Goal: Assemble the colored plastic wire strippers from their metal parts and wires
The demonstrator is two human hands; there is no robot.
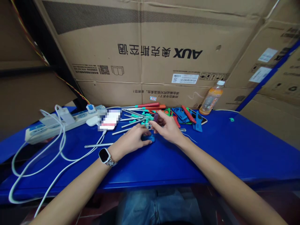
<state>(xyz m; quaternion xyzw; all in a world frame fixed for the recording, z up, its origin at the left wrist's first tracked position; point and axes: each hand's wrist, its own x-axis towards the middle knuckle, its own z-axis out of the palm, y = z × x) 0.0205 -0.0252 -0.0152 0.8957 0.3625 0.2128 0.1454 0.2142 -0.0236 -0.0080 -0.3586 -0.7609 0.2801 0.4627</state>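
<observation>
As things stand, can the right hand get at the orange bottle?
Probably yes: the bottle stands just beyond the right hand, with only low plastic pieces lying between them.

The cardboard box [150, 40] bears the brand AUX beside large Chinese characters, all mirrored. Its white label [185, 78] shows 25; the finer print is unreadable.

both forearms reach forward and converge; the left hand [132, 139] lies palm down with fingers curled, the right hand [167, 128] pinches beside it.

Two hands [133, 141] [168, 128], one bottle [212, 98], one power strip [58, 122]
</observation>
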